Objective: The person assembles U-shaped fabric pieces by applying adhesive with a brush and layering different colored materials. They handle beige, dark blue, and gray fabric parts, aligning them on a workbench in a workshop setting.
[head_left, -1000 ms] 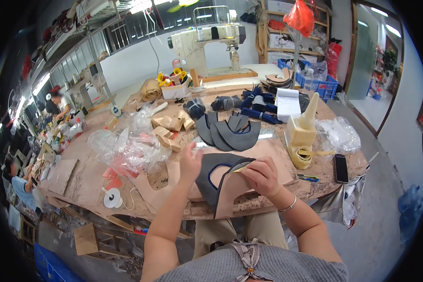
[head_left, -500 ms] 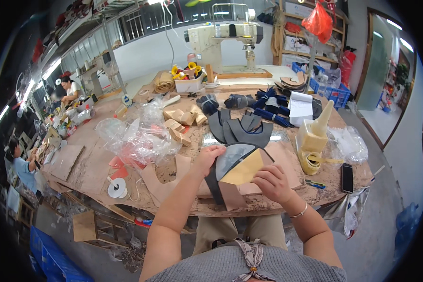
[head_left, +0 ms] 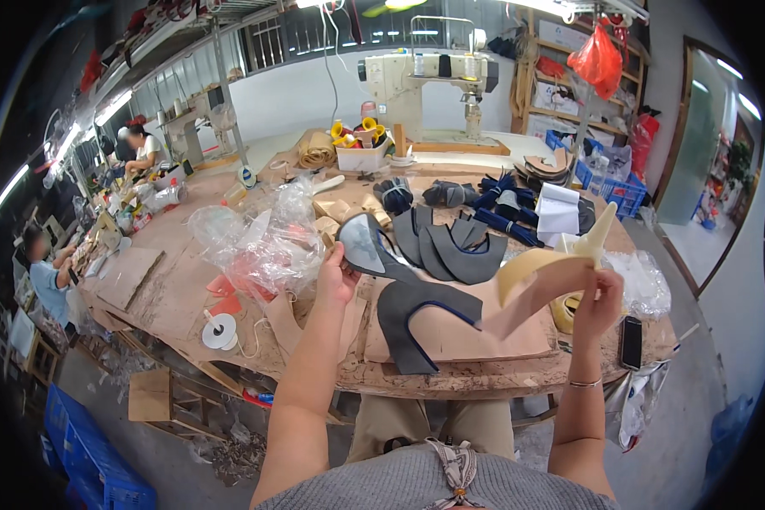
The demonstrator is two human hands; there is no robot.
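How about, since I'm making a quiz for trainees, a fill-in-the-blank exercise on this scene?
1. The left hand holds a dark grey piece; the curling tan sheet is held by the ____ hand.
2. The bag hanging at upper right is coloured ____.
3. The phone lying flat is coloured ____.

Missing words: right; red; black.

We're in a sewing workshop: sewing machine [head_left: 406, 78], thread spools [head_left: 418, 65] atop, near twelve o'clock; a co-worker [head_left: 44, 276] at nine.
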